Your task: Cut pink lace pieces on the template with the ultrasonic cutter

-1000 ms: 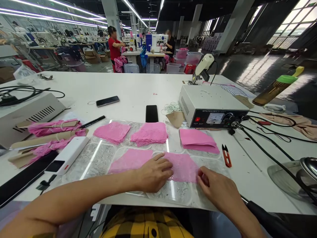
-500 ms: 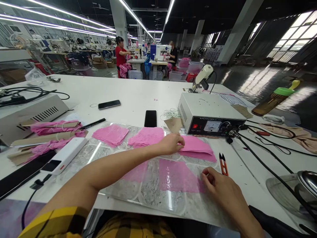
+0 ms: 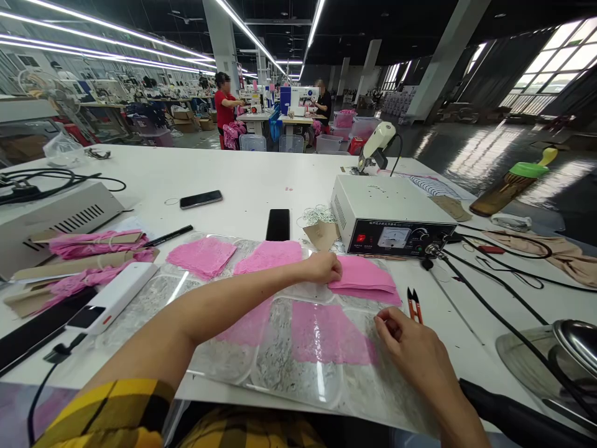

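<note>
My left hand [image 3: 321, 267] reaches across to the left edge of a folded-looking stack of pink fabric pieces [image 3: 366, 280], its fingers closed on the fabric there. Lower right, my right hand [image 3: 413, 345] has thumb and forefinger pinched together; anything between them is too small to make out. Beside it, a flat pink fabric piece [image 3: 317, 333] shows under a glossy reflection on a clear plastic template [image 3: 298, 379]. Two more pink stacks, a lace-edged one [image 3: 201, 256] and another [image 3: 268, 256] partly behind my left forearm, lie along the template's far edge.
Orange thread snips [image 3: 414, 305] lie right of the stack. Behind stands a control box [image 3: 394, 214] with cables. Two phones [image 3: 278, 224] [image 3: 200, 199], a white device [image 3: 112, 298] and tied pink bundles [image 3: 97, 242] are on the table. Two people work at sewing machines beyond.
The view has turned slightly, so the table things sit a little further left. Both hands keep nearly the same places, the right one's fingers slightly raised.
</note>
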Available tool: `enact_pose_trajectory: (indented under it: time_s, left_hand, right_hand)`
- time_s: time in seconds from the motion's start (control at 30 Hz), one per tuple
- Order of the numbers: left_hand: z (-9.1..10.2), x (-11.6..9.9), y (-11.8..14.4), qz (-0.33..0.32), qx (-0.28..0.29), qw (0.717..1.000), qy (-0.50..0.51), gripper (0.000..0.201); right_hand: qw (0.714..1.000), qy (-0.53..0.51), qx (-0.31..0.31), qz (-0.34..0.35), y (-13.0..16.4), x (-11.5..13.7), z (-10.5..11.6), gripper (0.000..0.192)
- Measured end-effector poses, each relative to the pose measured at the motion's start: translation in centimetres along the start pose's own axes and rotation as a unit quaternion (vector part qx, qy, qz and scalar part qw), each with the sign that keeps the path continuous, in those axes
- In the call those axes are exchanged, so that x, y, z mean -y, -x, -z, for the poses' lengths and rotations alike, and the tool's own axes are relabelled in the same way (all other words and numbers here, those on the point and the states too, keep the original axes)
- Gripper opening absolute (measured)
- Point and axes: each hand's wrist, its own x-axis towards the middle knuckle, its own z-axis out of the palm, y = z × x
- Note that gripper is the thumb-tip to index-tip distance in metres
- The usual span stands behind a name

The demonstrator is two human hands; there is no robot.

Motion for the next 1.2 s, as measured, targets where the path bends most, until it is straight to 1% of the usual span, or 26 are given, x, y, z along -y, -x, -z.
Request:
enact_pose_trajectory:
  time_s: [0.17,0.27,0.33,0.43,0.6,0.63,0.7,0.77,0.87,0.93,1.0,1.1,1.2]
  left_hand:
    - [0.5,0.4,-0.6,-0.003,0.009,0.999,0.04,0.033]
    - [0.9,0.5,-0.7,-0.006,0.015,0.998,0.057,0.033]
    - [1.1,0.5,-0.8,-0.008,0.017,0.998,0.067,0.032]
    - [1.5,0.5,-0.8,-0.01,0.014,0.997,0.075,0.032]
    - [2.5,0.0,-0.5,-0.026,0.006,0.998,0.063,0.031]
    - [2.8,-0.1,-0.2,-0.032,0.007,0.998,0.06,0.029]
    - [3.2,-0.5,0.4,-0.046,0.011,0.997,0.057,0.017]
    - [3.6,-0.7,1.4,-0.06,0.019,0.996,0.06,0.008]
    - [3.7,-1.1,3.2,-0.078,0.041,0.994,0.07,0.013]
    - [3.6,-1.3,4.5,-0.088,0.058,0.992,0.074,0.014]
    - [3.2,-1.3,5.7,-0.092,0.074,0.99,0.075,0.014]
    - [2.2,-1.2,7.3,-0.094,0.099,0.988,0.073,0.014]
    - [1.3,-1.1,8.5,-0.099,0.123,0.985,0.069,0.013]
  right_hand:
    - [1.0,-0.013,-0.008,-0.019,0.1,0.4,0.2,0.027]
    - [0.999,-0.032,-0.029,-0.01,0.0,0.6,0.0,0.027]
    - [0.998,-0.039,-0.052,0.012,-0.1,0.7,-0.4,0.027]
    - [0.993,-0.022,-0.106,0.052,-0.4,0.9,-1.1,0.027]
    - [0.98,0.012,-0.181,0.077,-1.7,1.5,-2.3,0.029]
    - [0.978,0.018,-0.192,0.084,-2.1,1.6,-2.5,0.031]
    - [0.973,0.027,-0.204,0.104,-2.7,1.6,-3.0,0.033]
    - [0.971,0.036,-0.204,0.122,-3.3,1.5,-3.5,0.034]
    - [0.969,0.045,-0.191,0.148,-3.5,1.2,-4.0,0.024]
    - [0.968,0.045,-0.176,0.172,-3.1,1.0,-4.1,0.017]
    - [0.966,0.042,-0.156,0.202,-2.1,1.0,-4.0,0.015]
    - [0.96,0.038,-0.124,0.247,0.0,1.3,-3.5,0.014]
    - [0.949,0.046,-0.099,0.297,2.3,1.8,-2.9,0.013]
